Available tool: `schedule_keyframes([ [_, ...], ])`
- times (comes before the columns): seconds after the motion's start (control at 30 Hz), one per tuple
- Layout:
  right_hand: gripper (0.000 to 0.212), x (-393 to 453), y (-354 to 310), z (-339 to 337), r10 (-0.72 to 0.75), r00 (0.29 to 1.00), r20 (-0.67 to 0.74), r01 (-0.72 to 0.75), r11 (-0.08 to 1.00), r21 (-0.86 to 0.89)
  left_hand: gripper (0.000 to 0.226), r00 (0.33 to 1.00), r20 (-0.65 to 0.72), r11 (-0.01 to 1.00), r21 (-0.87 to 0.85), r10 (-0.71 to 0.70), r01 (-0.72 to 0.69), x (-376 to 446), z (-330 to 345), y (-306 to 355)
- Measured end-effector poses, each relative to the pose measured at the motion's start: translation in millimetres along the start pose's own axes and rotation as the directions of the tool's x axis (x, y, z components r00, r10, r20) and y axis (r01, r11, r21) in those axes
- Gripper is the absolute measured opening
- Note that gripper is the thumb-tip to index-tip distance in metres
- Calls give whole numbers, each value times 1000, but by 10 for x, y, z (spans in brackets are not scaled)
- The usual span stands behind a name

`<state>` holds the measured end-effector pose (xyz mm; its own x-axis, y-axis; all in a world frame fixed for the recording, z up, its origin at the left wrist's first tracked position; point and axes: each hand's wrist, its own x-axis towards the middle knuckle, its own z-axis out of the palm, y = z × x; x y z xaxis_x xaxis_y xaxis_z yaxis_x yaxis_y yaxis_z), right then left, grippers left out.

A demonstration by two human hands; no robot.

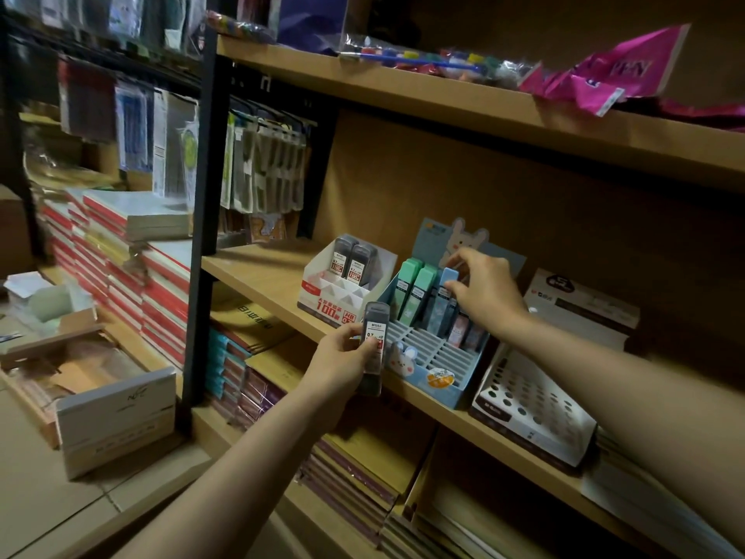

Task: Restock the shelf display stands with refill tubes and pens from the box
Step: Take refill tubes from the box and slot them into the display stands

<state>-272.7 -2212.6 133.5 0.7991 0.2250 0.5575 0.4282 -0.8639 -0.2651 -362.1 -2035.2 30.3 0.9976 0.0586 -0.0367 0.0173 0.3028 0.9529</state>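
Nearest the lens, two bare forearms reaching up and away to the middle wooden shelf (274,272). Left hand (342,357) curled round a dark grey refill tube with a white label (374,344), long axis roughly upright, held just in front of the shelf edge. Right hand (483,288) higher and further in, fingers bent over the top of a pale blue refill tube (443,300) standing in the blue cardboard display stand with a rabbit print (439,381); looks like a pinch on the cap, though the contact itself hard to make out.

To the upper left of the held dark tube, and close by, the white and red cardboard display stand (322,300), with two matching dark grey refill tubes (354,260) upright in its back row and open pockets in front. Left hand clearly the nearer one to it. Likely move, judged from this: lift the dark tube up and leftward, keep it vertical, lower it into a free front pocket. Room enough above, with the upper shelf well clear; the stand's low front wall the only edge to clear.

Two mint green tubes (415,292) beside the pale blue one, many grid slots vacant below. Further right, a white display stand with round holes (524,401), unfilled. Down left on the floor, an open cardboard box (48,357).
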Motion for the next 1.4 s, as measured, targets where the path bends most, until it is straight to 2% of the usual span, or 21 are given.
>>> schedule_keyframes([
  [0.1, 25, -21, 32, 77, 8, 1000, 11, -8, 1000, 10, 24, 1000, -28, 1000, 11, 10, -10, 2, -23, -20],
  [0.27, 24, 32, 31, 166, 64, 997, -49, -62, 997, 47, 21, 999, -26, 997, 70, 23, -21, -9, -7, -39],
  [0.5, 24, 24, -16, 312, 131, 991, -42, -132, 991, -30, 22, 999, -24, 996, 85, 26, -24, -9, 10, -68],
  [0.67, 30, -2, -124, 214, 97, 994, -40, -102, 981, -163, 19, 997, -45, 997, 45, 58, -56, -14, -7, -38],
  [0.7, 31, -22, -155, 176, 70, 996, -56, -77, 985, -152, 20, 996, -51, 997, 30, 70, -68, -16, -17, -20],
  [0.77, 27, -87, -263, 114, 1, 999, -34, 0, 999, 34, 22, 992, -62, 993, 33, 112, -110, -20, -50, 25],
  [0.83, 25, -173, -444, 86, -70, 989, 132, 33, 964, 264, 20, 981, -78, 983, 61, 179, -174, -16, -88, 77],
  [0.9, 27, -222, -595, 121, -161, 953, 257, 83, 954, 290, 18, 966, -81, 967, 87, 245, -238, -11, -126, 131],
  [1.0, 23, -140, -702, 184, -179, 951, 253, 93, 943, 319, 17, 949, -81, 944, 153, 306, -292, 24, -178, 200],
  [1.07, 21, 16, -728, 162, -123, 968, 221, 25, 917, 398, 19, 908, -122, 881, 323, 401, -345, 89, -232, 226],
  [1.13, 20, 232, -722, 97, -42, 992, 121, -16, 897, 442, 27, 842, -129, 728, 580, 524, -365, 177, -320, 230],
  [1.17, 20, 356, -706, 55, -14, 1000, 28, 1, 920, 393, 31, 821, -108, 650, 672, 561, -356, 213, -366, 221],
  [1.23, 19, 564, -670, -11, 2, 994, -112, 28, 963, 266, 40, 819, -51, 550, 765, 571, -336, 272, -438, 195],
  [1.27, 20, 643, -656, -13, -6, 991, -133, 35, 975, 219, 43, 827, -10, 508, 793, 562, -336, 307, -462, 174],
  [1.4, 24, 803, -591, 133, -61, 994, -92, 68, 995, 77, 51, 849, 132, 327, 884, 511, -334, 462, -467, 98],
])
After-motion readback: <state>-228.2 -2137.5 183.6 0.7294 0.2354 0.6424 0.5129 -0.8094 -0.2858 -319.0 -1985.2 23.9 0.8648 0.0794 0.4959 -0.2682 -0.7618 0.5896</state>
